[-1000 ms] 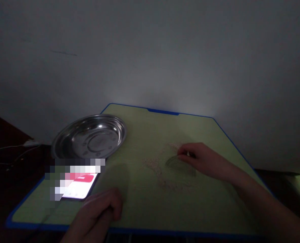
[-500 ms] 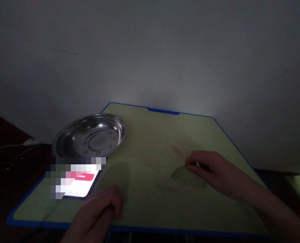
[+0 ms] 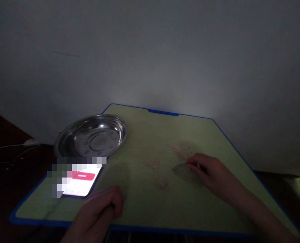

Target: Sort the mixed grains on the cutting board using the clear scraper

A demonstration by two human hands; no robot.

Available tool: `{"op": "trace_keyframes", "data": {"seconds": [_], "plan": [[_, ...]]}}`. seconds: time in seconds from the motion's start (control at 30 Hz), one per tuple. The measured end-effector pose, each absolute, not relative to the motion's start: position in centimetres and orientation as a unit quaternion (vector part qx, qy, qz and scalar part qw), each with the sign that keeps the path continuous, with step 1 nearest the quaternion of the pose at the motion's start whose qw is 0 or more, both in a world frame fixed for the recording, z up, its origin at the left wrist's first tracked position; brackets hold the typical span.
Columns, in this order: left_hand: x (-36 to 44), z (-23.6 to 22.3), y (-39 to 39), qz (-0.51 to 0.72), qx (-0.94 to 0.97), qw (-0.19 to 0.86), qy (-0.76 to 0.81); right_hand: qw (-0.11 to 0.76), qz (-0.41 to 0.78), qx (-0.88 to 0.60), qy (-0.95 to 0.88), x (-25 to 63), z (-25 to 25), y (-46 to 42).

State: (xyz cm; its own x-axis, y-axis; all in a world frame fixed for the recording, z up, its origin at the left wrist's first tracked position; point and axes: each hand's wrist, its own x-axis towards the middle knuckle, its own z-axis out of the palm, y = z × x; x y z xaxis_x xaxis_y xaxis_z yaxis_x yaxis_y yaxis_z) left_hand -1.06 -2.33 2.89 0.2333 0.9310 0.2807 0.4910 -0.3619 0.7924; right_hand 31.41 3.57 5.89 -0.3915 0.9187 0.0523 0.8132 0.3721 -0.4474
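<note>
My right hand [image 3: 203,168] pinches a thin, curved, see-through piece [image 3: 179,166] between thumb and fingertips, low over the table. Its exact kind is too dim to tell. Just left of it, small pale grains [image 3: 153,165] form a ragged streak on the tabletop. A second patch of grains [image 3: 177,148] spreads beyond my fingertips. My left hand [image 3: 106,202] rests in a loose fist near the front edge, with nothing visible in it.
The pale green table [image 3: 142,128] has a blue rim and stands against a grey wall [image 3: 150,60]. A shiny metal basin [image 3: 91,135] sits at its left side. Nearer lies a lit phone [image 3: 81,185], partly pixelated. Cables [image 3: 31,143] run at far left.
My right hand has moved right and a little nearer with the curved piece. The front streak of grains is shorter on its right side. My left hand has stayed in place.
</note>
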Motion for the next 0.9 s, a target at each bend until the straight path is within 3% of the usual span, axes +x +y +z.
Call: {"op": "trace_keyframes", "data": {"seconds": [0.27, 0.53, 0.9], "plan": [[-1.2, 2.5, -2.5, 0.379, 0.726, 0.298, 0.49, 0.118, 0.252, -0.483, -0.831, 29.0, 6.4, 1.9], [-1.5, 2.2, -2.7, 0.388, 0.724, 0.296, 0.487, 0.174, 0.199, -0.509, -0.819, 28.9, 6.8, 3.2], [-1.3, 2.4, -2.6, 0.375, 0.742, 0.277, 0.482, 0.156, 0.223, -0.507, -0.818, 29.2, 5.7, 2.7]]}}
